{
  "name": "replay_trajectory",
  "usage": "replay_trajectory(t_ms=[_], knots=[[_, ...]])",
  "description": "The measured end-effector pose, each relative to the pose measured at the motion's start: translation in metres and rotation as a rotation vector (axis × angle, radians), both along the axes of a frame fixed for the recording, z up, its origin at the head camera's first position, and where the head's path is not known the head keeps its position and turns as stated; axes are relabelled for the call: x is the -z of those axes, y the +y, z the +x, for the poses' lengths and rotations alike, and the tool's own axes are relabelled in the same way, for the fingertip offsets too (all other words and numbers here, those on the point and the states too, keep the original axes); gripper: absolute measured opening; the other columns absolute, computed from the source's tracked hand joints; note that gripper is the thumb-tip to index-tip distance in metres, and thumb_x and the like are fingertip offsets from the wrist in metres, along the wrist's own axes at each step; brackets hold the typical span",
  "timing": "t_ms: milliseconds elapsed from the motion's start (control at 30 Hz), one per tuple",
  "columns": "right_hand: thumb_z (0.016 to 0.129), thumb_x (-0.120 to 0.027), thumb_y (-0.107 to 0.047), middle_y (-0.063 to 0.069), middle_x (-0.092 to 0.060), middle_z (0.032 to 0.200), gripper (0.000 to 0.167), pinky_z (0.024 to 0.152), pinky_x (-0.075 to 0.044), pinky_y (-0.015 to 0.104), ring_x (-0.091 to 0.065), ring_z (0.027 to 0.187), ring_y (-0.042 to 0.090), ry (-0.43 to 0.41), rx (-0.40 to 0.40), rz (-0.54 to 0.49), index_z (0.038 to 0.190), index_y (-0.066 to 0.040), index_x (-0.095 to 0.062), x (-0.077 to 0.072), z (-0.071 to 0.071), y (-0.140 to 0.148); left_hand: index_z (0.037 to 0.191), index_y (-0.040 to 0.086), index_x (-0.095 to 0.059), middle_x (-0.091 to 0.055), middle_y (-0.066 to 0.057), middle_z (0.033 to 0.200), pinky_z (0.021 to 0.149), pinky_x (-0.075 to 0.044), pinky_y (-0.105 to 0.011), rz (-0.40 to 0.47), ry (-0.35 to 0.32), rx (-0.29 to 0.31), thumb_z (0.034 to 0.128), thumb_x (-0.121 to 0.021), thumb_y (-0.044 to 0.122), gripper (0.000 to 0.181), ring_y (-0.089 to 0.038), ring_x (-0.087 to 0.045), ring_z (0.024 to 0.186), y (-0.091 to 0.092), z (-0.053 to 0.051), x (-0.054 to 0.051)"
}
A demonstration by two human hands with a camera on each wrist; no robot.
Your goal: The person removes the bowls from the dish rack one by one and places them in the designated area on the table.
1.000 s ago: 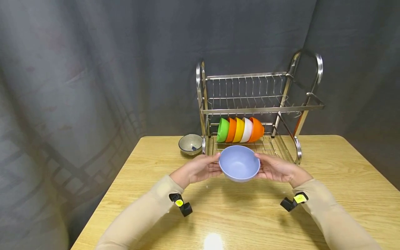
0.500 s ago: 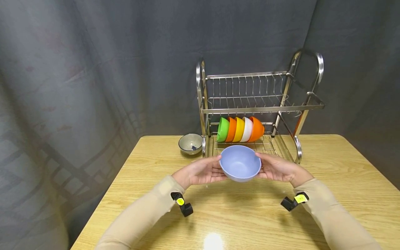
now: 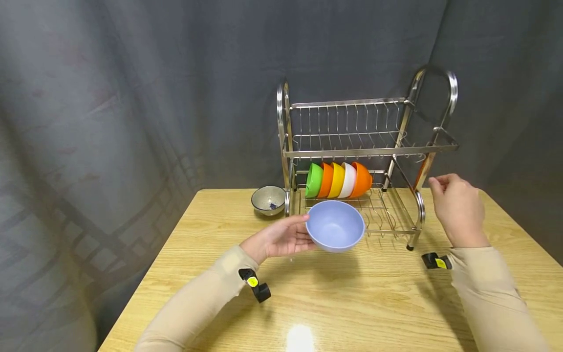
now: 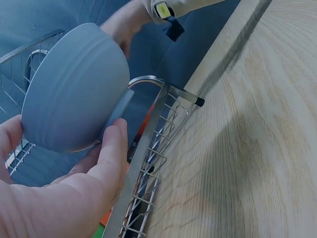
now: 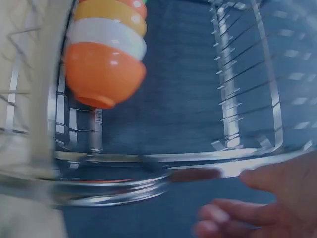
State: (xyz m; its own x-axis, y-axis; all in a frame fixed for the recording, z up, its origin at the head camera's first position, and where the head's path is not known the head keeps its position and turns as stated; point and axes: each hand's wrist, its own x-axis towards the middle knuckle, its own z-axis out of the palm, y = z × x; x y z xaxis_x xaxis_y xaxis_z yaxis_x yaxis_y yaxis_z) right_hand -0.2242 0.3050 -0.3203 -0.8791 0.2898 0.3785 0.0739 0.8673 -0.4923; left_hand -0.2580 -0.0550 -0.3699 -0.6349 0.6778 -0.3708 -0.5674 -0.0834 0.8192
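Observation:
A light blue bowl [image 3: 335, 226] is held above the table in front of the dish rack [image 3: 374, 152], its inside facing up toward the head camera. My left hand [image 3: 283, 239] holds its left side, thumb at the rim; in the left wrist view, fingers [image 4: 113, 148] touch the underside by the foot ring. My right hand [image 3: 461, 211] is off the bowl, to the right of the rack. Its fingers are loosely bent with nothing in them; the right wrist view shows thumb and fingers apart near the rack's metal frame [image 5: 114, 191].
Green, orange, yellow and white bowls [image 3: 337, 181] stand on edge in a row on the rack's lower shelf. A grey patterned bowl [image 3: 268, 200] sits left of the rack. Grey curtains [image 3: 176, 98] hang behind the wooden table [image 3: 211, 220].
My right hand has let go of the blue bowl and moved right, beside the rack. My left hand still holds the bowl in nearly the same place.

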Motion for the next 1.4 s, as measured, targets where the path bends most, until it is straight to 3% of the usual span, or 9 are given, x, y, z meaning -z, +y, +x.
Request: replay_trajectory(t_ms=[133, 233, 333, 433, 667, 833, 1033, 1200, 1400], knots=[[0.103, -0.038, -0.044, 0.033, -0.062, 0.105, 0.062, 0.059, -0.046, 0.042, -0.060, 0.086, 0.044, -0.224, -0.101, -0.047, 0.116, 0.013, -0.058, 0.013, -0.011, 0.020, 0.141, -0.014, -0.032, -0.046, -0.028, 0.132, 0.115, -0.033, -0.039, -0.007, 0.013, 0.008, 0.1017, -0.037, 0.032, 0.061, -0.035, -0.050, 0.122, -0.001, -0.001, 0.002], [0.102, -0.041, -0.043, 0.023, -0.066, 0.087, 0.063, 0.062, -0.051, 0.032, -0.063, 0.076, 0.026, -0.306, -0.196, -0.175, 0.115, 0.016, -0.058, 0.022, -0.021, 0.030, 0.140, -0.015, -0.033, -0.046, -0.029, 0.133, 0.114, -0.034, -0.040, -0.010, 0.022, 0.007, 0.1017, -0.037, 0.031, 0.060, -0.035, -0.050, 0.123, -0.001, -0.001, 0.003], [0.102, -0.043, -0.037, 0.003, -0.062, 0.076, 0.061, 0.062, -0.053, 0.021, -0.058, 0.069, 0.006, -0.324, -0.279, -0.328, 0.116, 0.021, -0.053, 0.028, -0.028, 0.035, 0.140, -0.014, -0.033, -0.042, -0.031, 0.138, 0.113, -0.036, -0.039, 0.000, 0.025, 0.014, 0.1002, -0.042, 0.033, 0.063, -0.036, -0.048, 0.126, -0.004, -0.001, 0.001], [0.103, -0.043, -0.034, -0.007, -0.057, 0.079, 0.061, 0.064, -0.054, 0.017, -0.054, 0.067, 0.000, -0.343, -0.332, -0.445, 0.120, 0.024, -0.048, 0.030, -0.032, 0.039, 0.139, -0.015, -0.035, -0.043, -0.031, 0.137, 0.111, -0.040, -0.037, 0.019, 0.039, 0.029, 0.0965, -0.051, 0.037, 0.069, -0.036, -0.049, 0.126, -0.008, -0.002, -0.001], [0.104, -0.041, -0.029, -0.005, -0.054, 0.077, 0.052, 0.063, -0.053, 0.018, -0.052, 0.067, 0.001, -0.359, -0.381, -0.426, 0.113, 0.022, -0.050, 0.028, -0.036, 0.038, 0.142, -0.014, -0.030, -0.041, -0.030, 0.141, 0.115, -0.033, -0.040, 0.021, 0.053, -0.007, 0.0999, -0.038, 0.036, 0.066, -0.032, -0.051, 0.122, -0.023, -0.009, -0.009], [0.104, -0.041, -0.028, -0.004, -0.053, 0.075, 0.048, 0.062, -0.053, 0.019, -0.052, 0.066, 0.002, -0.377, -0.393, -0.428, 0.107, 0.018, -0.051, 0.027, -0.038, 0.034, 0.145, -0.009, -0.022, -0.047, -0.023, 0.129, 0.109, -0.042, -0.034, 0.094, 0.025, -0.101, 0.0996, -0.041, 0.044, 0.072, -0.025, -0.058, 0.109, -0.058, -0.020, -0.023], [0.105, -0.038, -0.028, -0.004, -0.053, 0.075, 0.048, 0.063, -0.055, 0.020, -0.052, 0.066, 0.003, -0.409, -0.394, -0.453, 0.104, 0.018, -0.052, 0.028, -0.041, 0.036, 0.125, 0.003, -0.041, -0.064, -0.014, 0.105, 0.087, -0.055, -0.028, 0.227, 0.012, -0.188, 0.0965, -0.047, 0.051, 0.056, -0.020, -0.065, 0.096, -0.120, -0.039, -0.030], [0.105, -0.037, -0.029, -0.003, -0.052, 0.075, 0.049, 0.063, -0.054, 0.020, -0.051, 0.066, 0.003, -0.420, -0.389, -0.439, 0.105, 0.018, -0.051, 0.027, -0.039, 0.041, 0.127, -0.002, -0.040, -0.063, -0.013, 0.105, 0.087, -0.055, -0.025, 0.156, 0.032, -0.370, 0.0971, -0.044, 0.052, 0.061, -0.019, -0.065, 0.096, -0.147, -0.057, -0.027], [0.105, -0.037, -0.030, -0.003, -0.052, 0.076, 0.049, 0.064, -0.055, 0.020, -0.052, 0.066, 0.004, -0.428, -0.381, -0.455, 0.104, 0.017, -0.052, 0.026, -0.037, 0.042, 0.138, -0.010, -0.041, -0.062, -0.020, 0.112, 0.099, -0.051, -0.030, -0.223, 0.278, -0.753, 0.0930, -0.059, 0.045, 0.073, -0.014, -0.065, 0.089, -0.133, -0.073, -0.012]])
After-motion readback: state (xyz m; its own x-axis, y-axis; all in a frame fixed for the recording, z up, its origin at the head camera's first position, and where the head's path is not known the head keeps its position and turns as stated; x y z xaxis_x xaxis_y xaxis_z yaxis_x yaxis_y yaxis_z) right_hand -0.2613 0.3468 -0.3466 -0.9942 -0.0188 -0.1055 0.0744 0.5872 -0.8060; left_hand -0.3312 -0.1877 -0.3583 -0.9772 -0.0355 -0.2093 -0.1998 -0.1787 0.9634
